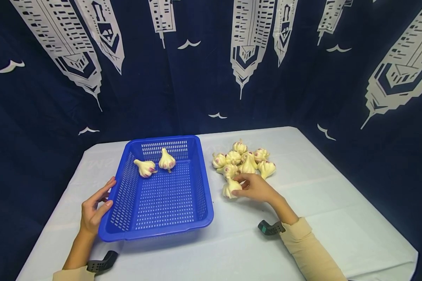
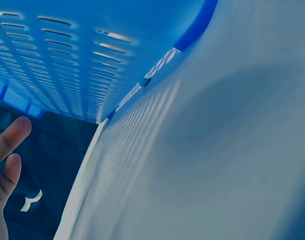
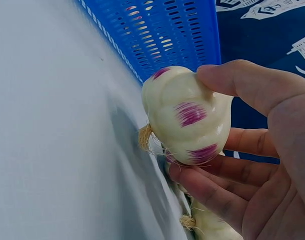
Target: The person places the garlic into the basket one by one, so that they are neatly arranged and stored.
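The white-clothed table (image 1: 337,218) has a crease near its 4 o'clock corner. A navy curtain (image 1: 193,89) hangs behind it and down both sides, printed with upside-down white buildings (image 1: 249,41) and little bird shapes (image 1: 10,66).

There's a blue basket (image 1: 163,199) around 8 o'clock in the head view, with two bulbs (image 1: 145,169) inside near its 11 and 12. Left hand (image 1: 94,210) is at the basket's 8 o'clock, fingers pretty loose and just touching the rim, not wrapped round it. Right hand (image 1: 256,190) is pinching a garlic bulb (image 1: 229,190), over at the basket's 3 o'clock and on the 7 o'clock side of a garlic pile (image 1: 247,166).

Harder-to-see stuff: the piled ones overlap, so I can't get a solid count. Left wrist view only catches part of that hand, chopped off at 9 o'clock, plus a tiny dark lump (image 2: 145,82) I can't identify. Both sleeves (image 1: 311,248) run off the bottom edge.
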A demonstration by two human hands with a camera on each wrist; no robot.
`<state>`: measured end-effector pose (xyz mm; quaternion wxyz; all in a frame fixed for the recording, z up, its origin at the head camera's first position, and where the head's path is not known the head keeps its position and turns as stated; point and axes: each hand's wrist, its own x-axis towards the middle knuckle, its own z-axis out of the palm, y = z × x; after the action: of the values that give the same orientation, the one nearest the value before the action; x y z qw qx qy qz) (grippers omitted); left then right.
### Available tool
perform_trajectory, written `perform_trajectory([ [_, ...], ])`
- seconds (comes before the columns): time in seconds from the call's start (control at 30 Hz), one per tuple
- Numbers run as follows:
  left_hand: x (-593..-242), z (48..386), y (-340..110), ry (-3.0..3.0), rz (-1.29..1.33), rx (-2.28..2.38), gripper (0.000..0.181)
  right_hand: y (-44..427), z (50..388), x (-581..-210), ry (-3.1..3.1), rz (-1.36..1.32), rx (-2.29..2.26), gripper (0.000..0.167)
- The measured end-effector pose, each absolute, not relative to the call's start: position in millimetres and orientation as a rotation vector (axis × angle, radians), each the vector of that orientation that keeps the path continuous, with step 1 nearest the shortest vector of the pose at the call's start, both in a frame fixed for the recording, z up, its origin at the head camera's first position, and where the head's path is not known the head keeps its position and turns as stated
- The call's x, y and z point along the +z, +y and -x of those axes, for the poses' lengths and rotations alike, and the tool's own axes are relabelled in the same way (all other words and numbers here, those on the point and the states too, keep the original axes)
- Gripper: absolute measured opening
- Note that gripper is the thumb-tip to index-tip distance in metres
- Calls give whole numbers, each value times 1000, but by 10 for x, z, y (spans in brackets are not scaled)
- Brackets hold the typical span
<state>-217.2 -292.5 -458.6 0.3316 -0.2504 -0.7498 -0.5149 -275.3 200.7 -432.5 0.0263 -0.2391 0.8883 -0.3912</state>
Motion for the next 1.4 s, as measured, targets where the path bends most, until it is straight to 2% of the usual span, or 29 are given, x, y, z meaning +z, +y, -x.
perform_trajectory([
  [1.4,-4603,2178,-2930,-1964,635,-1347,50,1840,2834,-3969,2824,709,-1368,49],
])
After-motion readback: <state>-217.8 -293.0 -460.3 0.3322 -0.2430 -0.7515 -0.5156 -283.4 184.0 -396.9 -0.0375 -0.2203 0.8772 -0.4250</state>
